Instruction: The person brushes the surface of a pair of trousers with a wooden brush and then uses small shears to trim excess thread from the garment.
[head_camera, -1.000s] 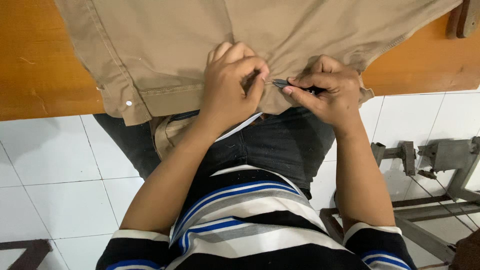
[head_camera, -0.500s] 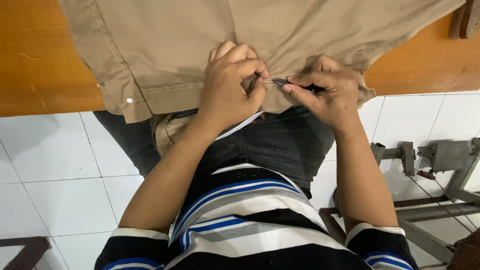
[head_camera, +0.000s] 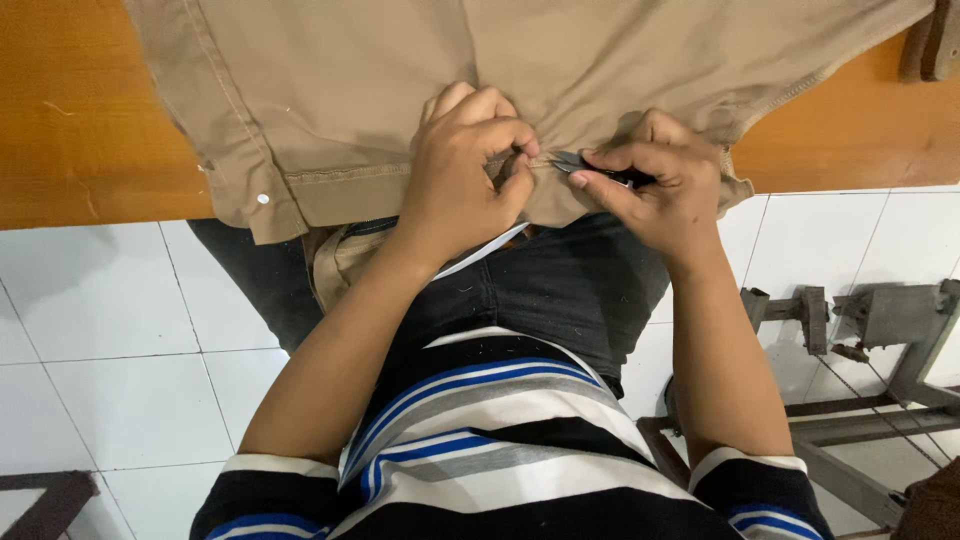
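Pinching khaki garment (head_camera: 380, 90) hem: left hand (head_camera: 470, 165) | right hand (head_camera: 660, 185) grip closed on small snips (head_camera: 575, 163)

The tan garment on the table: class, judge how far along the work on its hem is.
Done: cannot tell, no finished stretch shows. In hand: the left hand pinches the tan garment at its hem edge while the right hand points a small metal tool there. Left: unclear; the hem beyond looks untouched.
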